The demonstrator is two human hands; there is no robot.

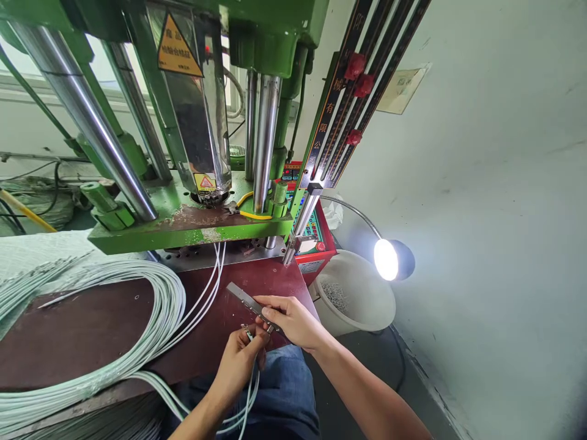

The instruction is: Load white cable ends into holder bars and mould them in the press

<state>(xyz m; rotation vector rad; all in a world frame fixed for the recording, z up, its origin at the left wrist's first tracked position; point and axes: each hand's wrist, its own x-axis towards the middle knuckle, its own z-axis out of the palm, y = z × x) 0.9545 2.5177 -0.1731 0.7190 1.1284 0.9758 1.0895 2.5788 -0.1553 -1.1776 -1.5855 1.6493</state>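
Observation:
My right hand [290, 319] grips a flat grey metal bar [244, 297], its far end pointing up and left over the table edge. Small fittings show along the bar's side. Just below, my left hand [242, 357] is closed on the end of a pale green cable [251, 391], close to the bar's near end. Fingers cover most of the cable end, so whether it touches the bar I cannot tell. More cable hangs below my left hand, across the jeans. A large coil of pale green cables [169, 299] lies on the table to the left.
A green press [192, 235] with steel columns stands ahead, yellow-handled pliers [254, 215] on its plate. Several cables run under that plate. To the right are a red control box [316, 260], a lit lamp [386, 260] and a white bucket [380, 299] holding small scraps.

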